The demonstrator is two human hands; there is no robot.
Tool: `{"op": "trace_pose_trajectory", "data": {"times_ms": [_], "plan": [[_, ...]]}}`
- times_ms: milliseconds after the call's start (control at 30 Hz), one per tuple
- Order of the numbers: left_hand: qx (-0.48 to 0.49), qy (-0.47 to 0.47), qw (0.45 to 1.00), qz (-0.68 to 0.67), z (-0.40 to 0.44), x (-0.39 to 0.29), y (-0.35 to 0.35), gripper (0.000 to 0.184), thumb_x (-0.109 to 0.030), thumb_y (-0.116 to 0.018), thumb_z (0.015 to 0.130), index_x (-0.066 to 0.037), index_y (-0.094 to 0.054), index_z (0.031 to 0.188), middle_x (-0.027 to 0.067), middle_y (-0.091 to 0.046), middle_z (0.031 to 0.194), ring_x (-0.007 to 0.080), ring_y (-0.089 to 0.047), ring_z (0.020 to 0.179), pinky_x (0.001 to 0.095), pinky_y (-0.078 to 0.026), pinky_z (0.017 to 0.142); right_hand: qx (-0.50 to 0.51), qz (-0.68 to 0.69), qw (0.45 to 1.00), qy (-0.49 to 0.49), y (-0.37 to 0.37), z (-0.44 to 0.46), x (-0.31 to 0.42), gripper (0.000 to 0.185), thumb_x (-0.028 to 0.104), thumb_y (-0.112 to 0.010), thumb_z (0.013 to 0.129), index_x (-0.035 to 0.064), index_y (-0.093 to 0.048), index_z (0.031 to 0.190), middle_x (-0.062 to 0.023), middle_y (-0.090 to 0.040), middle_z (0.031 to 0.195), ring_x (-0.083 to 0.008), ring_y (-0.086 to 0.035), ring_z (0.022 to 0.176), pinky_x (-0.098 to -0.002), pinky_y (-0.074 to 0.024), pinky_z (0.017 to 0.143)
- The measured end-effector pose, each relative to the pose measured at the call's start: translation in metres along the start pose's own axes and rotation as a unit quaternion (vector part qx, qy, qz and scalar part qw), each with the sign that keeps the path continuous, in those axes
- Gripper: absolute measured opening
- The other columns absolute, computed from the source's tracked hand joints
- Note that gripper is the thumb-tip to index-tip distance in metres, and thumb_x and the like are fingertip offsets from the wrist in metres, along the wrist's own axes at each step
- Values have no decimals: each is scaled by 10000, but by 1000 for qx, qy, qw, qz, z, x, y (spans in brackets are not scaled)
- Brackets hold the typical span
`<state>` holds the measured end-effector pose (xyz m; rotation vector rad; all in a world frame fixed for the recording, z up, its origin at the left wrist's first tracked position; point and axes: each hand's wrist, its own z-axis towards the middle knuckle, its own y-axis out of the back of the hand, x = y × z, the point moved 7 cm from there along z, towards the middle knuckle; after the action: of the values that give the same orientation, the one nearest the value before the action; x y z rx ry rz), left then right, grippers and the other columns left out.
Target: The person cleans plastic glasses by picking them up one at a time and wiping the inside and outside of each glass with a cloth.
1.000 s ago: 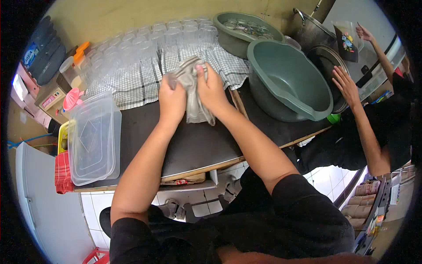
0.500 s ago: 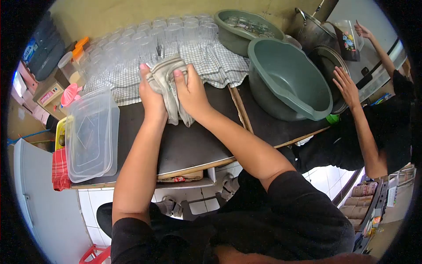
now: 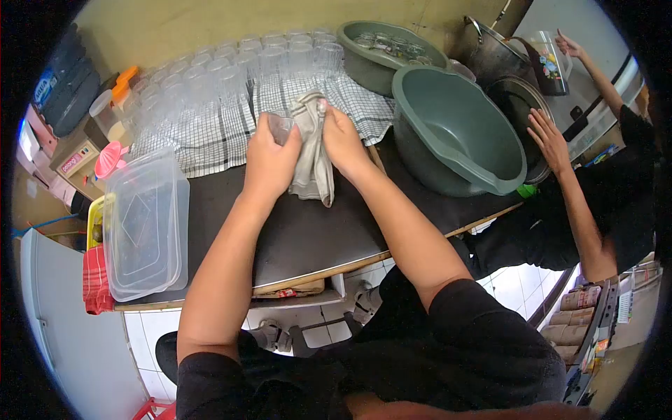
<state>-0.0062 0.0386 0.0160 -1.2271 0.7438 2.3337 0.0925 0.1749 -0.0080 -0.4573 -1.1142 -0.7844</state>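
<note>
Closed around a clear drinking glass (image 3: pixel 281 127) is my left hand (image 3: pixel 271 159), above the dark tabletop. My right hand (image 3: pixel 341 140) grips a beige striped cloth (image 3: pixel 312 164), which hangs down between the two hands. The cloth lies close beside the glass; whether part of it is inside the glass I cannot tell. Behind my hands, rows of upturned clear glasses (image 3: pixel 231 77) stand on a checked cloth (image 3: pixel 210 150).
To the right are a green basin (image 3: pixel 455 133) and, behind it, another basin (image 3: pixel 364 66) with glasses in it. A co-worker's hand (image 3: pixel 549 140) is by a pot lid (image 3: pixel 514 105); their other hand is near a jug (image 3: pixel 549 66). A clear plastic box (image 3: pixel 147 224) stands left.
My hands have moved apart and slightly right. The glass, earlier covered by the cloth, now shows in my left hand, and the cloth hangs from my right.
</note>
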Motion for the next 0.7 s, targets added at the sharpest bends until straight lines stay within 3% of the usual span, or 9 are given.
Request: {"op": "trace_pose_trajectory", "data": {"times_ms": [33, 100, 200, 300, 367, 433, 500, 633, 700], "plan": [[19, -2, 999, 34, -1, -5, -1, 294, -217, -685, 985, 23, -577, 1116, 223, -722, 940, 359, -722, 878, 445, -543, 793, -24, 5, 998, -53, 4, 1, -11, 483, 358, -411, 1181, -41, -647, 1044, -113, -681, 860, -163, -586, 799, -379, -505, 787], [29, 4, 999, 35, -2, -9, 1, 323, -231, -702, 976, 31, -576, 1116, 236, -723, 967, 371, -724, 902, 447, -547, 807, -61, -56, 995, -48, 0, -7, -7, 514, 383, -401, 1182, -44, -642, 1027, -118, -675, 842, -167, -585, 799, -381, -501, 783], [-15, -22, 999, 30, -5, -9, 8, 337, -251, -694, 1008, 52, -597, 1117, 245, -724, 988, 351, -722, 917, 432, -544, 826, -125, -11, 991, 44, -14, -23, 10, 427, 339, -457, 1168, -46, -599, 1051, -170, -655, 850, -244, -599, 787, -425, -504, 795], [-108, -17, 994, -18, 3, 13, 18, 365, -301, -645, 1066, 58, -635, 1130, 219, -733, 997, 306, -716, 931, 410, -540, 857, -86, -72, 986, 120, -34, -33, 27, 328, 287, -516, 1143, -31, -560, 1075, -206, -648, 890, -324, -632, 816, -446, -507, 806], [-105, 111, 964, -220, 7, 46, 17, 400, -345, -577, 1113, 42, -669, 1148, 184, -739, 1032, 262, -701, 968, 384, -532, 896, -70, -83, 988, 114, -40, -35, 26, 280, 254, -546, 1133, -25, -559, 1122, -213, -670, 940, -297, -662, 905, -427, -516, 856], [-91, 129, 967, -201, 8, 58, 13, 410, -368, -560, 1113, 22, -674, 1168, 162, -737, 1062, 249, -692, 999, 378, -529, 922, -58, -119, 984, 122, -39, -34, 26, 278, 249, -545, 1132, -28, -560, 1112, -218, -682, 947, -320, -665, 886, -436, -519, 845], [-61, 31, 987, -145, 8, 38, 4, 371, -318, -571, 1092, 31, -658, 1187, 186, -733, 1072, 268, -696, 994, 388, -529, 922, -72, -115, 984, 115, -25, -34, 33, 288, 250, -547, 1131, -36, -578, 1124, -229, -693, 947, -345, -677, 878, -439, -521, 834], [-28, 51, 994, -94, 7, 22, -4, 342, -267, -600, 1051, 41, -628, 1196, 217, -725, 1057, 303, -705, 982, 406, -532, 906, -72, -127, 985, 91, -6, -21, 36, 340, 264, -524, 1139, -58, -625, 1101, -234, -712, 959, -332, -699, 897, -432, -525, 835], [22, 11, 1000, 2, -4, 0, -10, 334, -243, -640, 1011, 43, -590, 1175, 249, -712, 1029, 338, -712, 963, 422, -537, 874, -107, -148, 983, -6, 15, -12, 26, 433, 334, -490, 1156, -53, -657, 1060, -176, -716, 927, -258, -678, 865, -404, -526, 812]]}}
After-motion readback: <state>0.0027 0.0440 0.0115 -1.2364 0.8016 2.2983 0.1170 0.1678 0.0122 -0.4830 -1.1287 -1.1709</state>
